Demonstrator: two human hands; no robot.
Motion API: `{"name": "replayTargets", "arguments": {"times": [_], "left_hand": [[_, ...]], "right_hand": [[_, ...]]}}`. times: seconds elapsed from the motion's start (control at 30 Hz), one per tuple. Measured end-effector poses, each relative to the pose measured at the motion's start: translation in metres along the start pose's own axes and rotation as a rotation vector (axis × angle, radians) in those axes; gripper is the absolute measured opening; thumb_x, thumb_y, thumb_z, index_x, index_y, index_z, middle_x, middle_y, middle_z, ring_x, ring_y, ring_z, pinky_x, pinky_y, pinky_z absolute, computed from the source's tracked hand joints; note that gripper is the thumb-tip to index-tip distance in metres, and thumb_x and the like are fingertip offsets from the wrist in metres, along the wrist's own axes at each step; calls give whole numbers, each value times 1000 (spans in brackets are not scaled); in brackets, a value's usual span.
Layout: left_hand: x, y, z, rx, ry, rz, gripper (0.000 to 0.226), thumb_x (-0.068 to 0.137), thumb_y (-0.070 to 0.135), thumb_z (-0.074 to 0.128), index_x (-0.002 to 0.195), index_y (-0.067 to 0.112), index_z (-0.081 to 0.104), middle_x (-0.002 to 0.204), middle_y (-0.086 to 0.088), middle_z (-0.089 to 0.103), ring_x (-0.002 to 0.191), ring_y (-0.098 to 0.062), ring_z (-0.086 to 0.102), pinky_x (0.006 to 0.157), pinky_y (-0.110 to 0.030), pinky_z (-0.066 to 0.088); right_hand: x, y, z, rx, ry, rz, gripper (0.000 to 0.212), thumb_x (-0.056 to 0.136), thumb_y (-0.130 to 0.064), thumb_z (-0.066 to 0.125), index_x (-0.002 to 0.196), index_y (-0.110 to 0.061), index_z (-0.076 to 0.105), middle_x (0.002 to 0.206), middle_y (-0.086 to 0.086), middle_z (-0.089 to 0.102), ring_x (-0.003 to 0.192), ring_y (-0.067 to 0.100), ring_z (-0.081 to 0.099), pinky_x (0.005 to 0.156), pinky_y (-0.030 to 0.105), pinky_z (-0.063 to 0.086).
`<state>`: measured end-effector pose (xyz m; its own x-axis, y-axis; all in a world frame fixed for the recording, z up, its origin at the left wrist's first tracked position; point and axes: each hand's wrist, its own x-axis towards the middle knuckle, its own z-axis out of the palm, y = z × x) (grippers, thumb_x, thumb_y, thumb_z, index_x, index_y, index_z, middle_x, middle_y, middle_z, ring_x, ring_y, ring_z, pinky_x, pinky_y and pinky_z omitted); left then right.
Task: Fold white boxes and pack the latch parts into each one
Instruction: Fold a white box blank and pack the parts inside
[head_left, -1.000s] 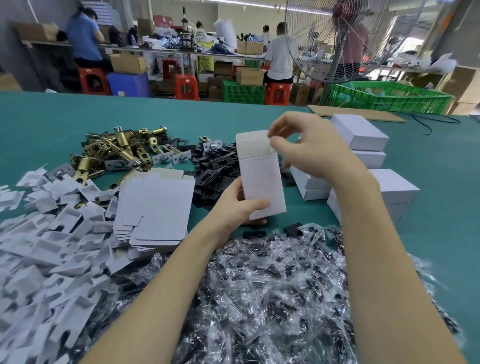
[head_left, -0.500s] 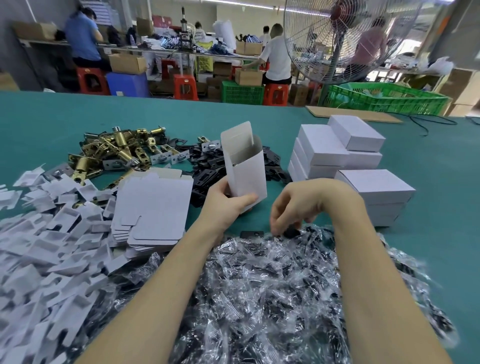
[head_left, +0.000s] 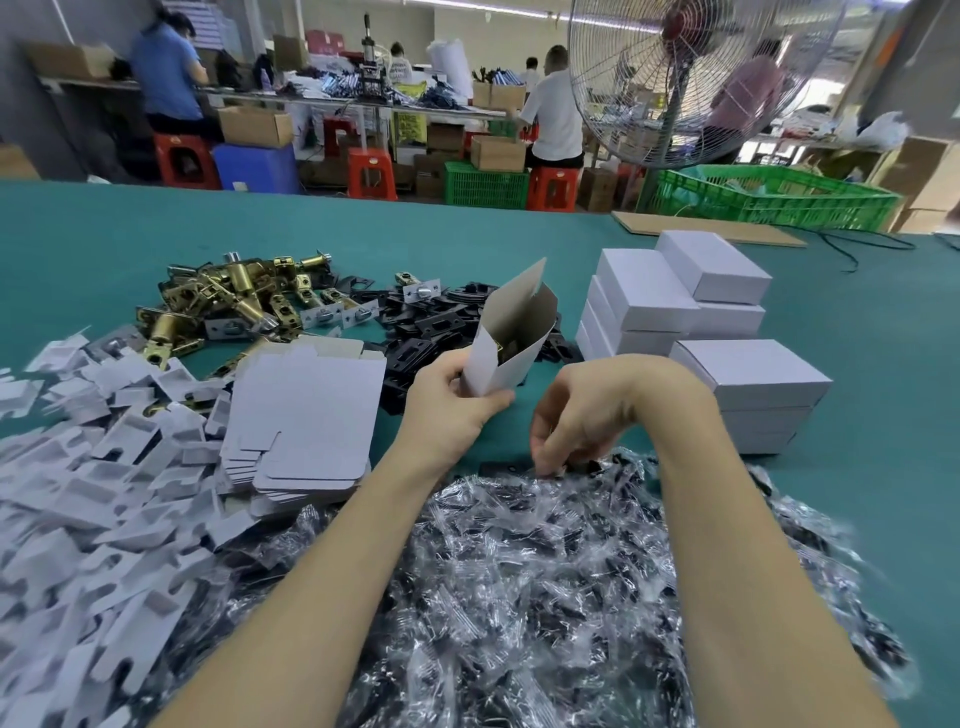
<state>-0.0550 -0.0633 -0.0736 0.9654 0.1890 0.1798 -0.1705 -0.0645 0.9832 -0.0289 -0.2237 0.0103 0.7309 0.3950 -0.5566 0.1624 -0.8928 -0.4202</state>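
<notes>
My left hand (head_left: 451, 405) grips the bottom of an open white box (head_left: 506, 343), tilted with its mouth up and away; something brass shows inside. My right hand (head_left: 582, 415) reaches down with curled fingers into the far edge of a heap of clear plastic bags (head_left: 519, 597) holding black parts, pinching one small bag. A stack of flat unfolded white boxes (head_left: 306, 415) lies to the left. Brass latch bodies (head_left: 228, 306) and black plates (head_left: 431, 322) are piled behind the box. Closed white boxes (head_left: 675, 296) are stacked at the right.
White cardboard inserts (head_left: 78, 493) are strewn over the left of the teal table (head_left: 883, 389). A standing fan (head_left: 696, 78), a green crate (head_left: 779, 197) and a cardboard sheet (head_left: 706, 228) stand beyond the far edge. Several people work at benches behind.
My right hand left the box's top flap and dropped to the bag heap, where it now pinches a bag. My left hand tilted the box so its open mouth faces up.
</notes>
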Motion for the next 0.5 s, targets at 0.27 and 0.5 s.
{"name": "replayTargets", "arguments": {"times": [0.27,0.5], "left_hand": [[1,2,0,42,21,187,29,81,-7,79,97,14,65,114,-11,68,109,-29,65,94,-38,53],[3,-4,-3,95,56,316,21,82,-7,77,95,-14,62,118,-2,67,116,-13,63,95,-33,52]], "right_hand": [[-6,-5,5,-23,-73,69,26,74,-30,92,96,-25,79,71,-10,75,61,4,68,58,17,52],[-15,0,-3,39,7,-50,17,78,-23,88,83,-25,72,69,-5,72,60,10,63,59,18,52]]}}
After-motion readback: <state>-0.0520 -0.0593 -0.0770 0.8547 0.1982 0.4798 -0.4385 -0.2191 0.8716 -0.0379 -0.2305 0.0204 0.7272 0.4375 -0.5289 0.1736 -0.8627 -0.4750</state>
